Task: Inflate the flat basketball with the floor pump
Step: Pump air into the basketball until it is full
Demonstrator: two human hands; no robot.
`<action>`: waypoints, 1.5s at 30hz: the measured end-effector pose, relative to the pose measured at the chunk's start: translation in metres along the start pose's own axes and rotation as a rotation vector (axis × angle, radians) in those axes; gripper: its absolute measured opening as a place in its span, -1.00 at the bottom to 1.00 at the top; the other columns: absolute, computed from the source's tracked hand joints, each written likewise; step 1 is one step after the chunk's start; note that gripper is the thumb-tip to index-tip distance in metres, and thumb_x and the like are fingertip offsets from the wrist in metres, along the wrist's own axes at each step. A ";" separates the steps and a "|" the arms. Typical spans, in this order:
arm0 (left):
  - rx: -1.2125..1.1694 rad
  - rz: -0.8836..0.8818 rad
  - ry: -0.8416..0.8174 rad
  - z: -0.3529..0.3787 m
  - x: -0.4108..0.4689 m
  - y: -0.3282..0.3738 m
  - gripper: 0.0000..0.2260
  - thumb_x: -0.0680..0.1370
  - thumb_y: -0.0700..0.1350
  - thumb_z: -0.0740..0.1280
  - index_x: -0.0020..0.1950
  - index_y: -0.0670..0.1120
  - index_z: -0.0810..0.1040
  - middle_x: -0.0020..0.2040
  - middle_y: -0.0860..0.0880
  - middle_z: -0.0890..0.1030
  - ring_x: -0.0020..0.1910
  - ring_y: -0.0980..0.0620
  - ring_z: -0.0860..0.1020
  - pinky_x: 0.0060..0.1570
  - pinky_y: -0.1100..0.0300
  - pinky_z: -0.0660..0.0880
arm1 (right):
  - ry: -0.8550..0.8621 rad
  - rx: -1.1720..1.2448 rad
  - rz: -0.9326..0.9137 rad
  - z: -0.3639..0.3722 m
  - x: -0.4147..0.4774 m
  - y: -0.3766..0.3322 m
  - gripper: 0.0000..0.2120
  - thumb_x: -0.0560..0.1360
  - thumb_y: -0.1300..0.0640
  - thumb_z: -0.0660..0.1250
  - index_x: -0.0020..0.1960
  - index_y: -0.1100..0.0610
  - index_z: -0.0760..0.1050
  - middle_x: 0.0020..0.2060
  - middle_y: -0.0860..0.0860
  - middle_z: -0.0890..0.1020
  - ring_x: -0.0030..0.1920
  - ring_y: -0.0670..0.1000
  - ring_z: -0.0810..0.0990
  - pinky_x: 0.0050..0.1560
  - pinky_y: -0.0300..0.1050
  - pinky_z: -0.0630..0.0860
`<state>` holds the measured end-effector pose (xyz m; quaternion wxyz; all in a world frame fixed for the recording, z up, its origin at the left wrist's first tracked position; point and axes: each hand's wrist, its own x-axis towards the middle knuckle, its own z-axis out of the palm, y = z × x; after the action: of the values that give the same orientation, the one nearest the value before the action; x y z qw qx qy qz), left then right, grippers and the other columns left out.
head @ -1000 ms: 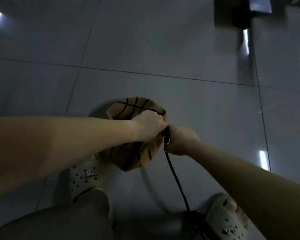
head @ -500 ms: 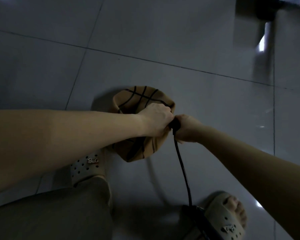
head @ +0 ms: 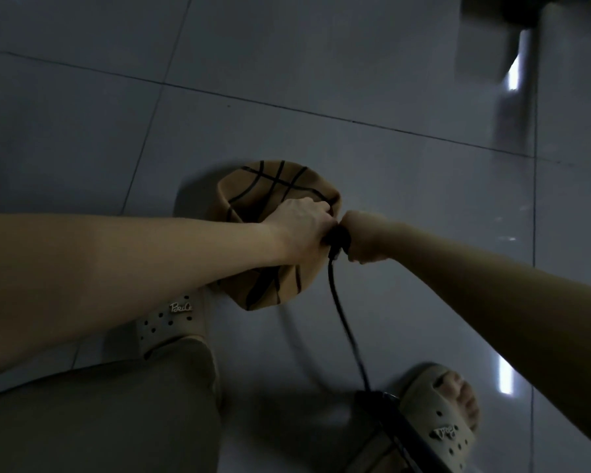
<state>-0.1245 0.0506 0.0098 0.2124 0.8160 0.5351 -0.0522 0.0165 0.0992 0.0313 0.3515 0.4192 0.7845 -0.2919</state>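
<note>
Flat basketball on grey tile floor, mid-scene, caved in and folded, tan with black seams. Far half in clear view, near half partly under the left forearm, near edge just beside the left sandal.

Left hand laid over the ball's right side, fingers curled down and clamped on the folded skin at the right rim. Fingertips hidden behind the knuckles.

Right hand just right of the ball, closed in a tight fist round the black hose end. Hose end wedged between the two hands, touching both, pressed at the ball's right rim under the left fingers. Cannot tell whether seated in the valve: hidden by the hands.

Black hose running from the fist toward near right, down to the floor pump. Only the pump's dark lower part in view, blurred, just beside the inner side of the right sandal.

Olive trouser leg at near left. Dark blurred object at far right, well apart from the ball. Dim light, bright streaks reflected on the tiles at right.
</note>
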 end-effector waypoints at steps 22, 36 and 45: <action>-0.441 -0.061 -0.063 0.010 -0.028 -0.026 -0.77 0.56 0.17 0.31 -0.08 0.06 0.38 -0.26 0.06 0.54 -0.31 0.09 0.53 -0.28 0.09 0.52 | 0.269 0.870 -0.146 0.054 -0.006 0.029 -0.82 0.60 0.06 0.32 0.01 0.16 0.60 -0.23 0.04 0.70 -0.33 -0.03 0.61 -0.35 -0.21 0.53; -0.392 -0.297 -0.293 -0.021 0.007 -0.032 -0.62 0.61 0.18 0.26 0.36 0.04 0.48 -0.07 0.09 0.58 -0.09 0.05 0.58 -0.11 0.07 0.54 | 0.064 1.047 -0.165 0.040 -0.003 0.037 -0.84 0.61 0.12 0.29 0.09 0.18 0.58 -0.12 0.17 0.69 -0.17 0.09 0.67 -0.12 -0.07 0.64; -0.239 -0.274 -0.123 -0.019 0.009 -0.019 -0.87 0.59 0.00 0.33 -0.08 -0.03 0.58 -0.19 0.03 0.59 -0.18 0.02 0.56 -0.16 0.04 0.52 | 0.106 1.036 -0.131 0.040 -0.002 0.031 -0.84 0.62 0.13 0.28 0.11 0.19 0.56 -0.11 0.17 0.67 -0.18 0.07 0.68 -0.14 -0.10 0.65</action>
<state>-0.1403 0.0719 0.0185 0.3309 0.6998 0.6296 -0.0666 0.0563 0.0831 0.0052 0.0389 0.5024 0.5787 -0.6412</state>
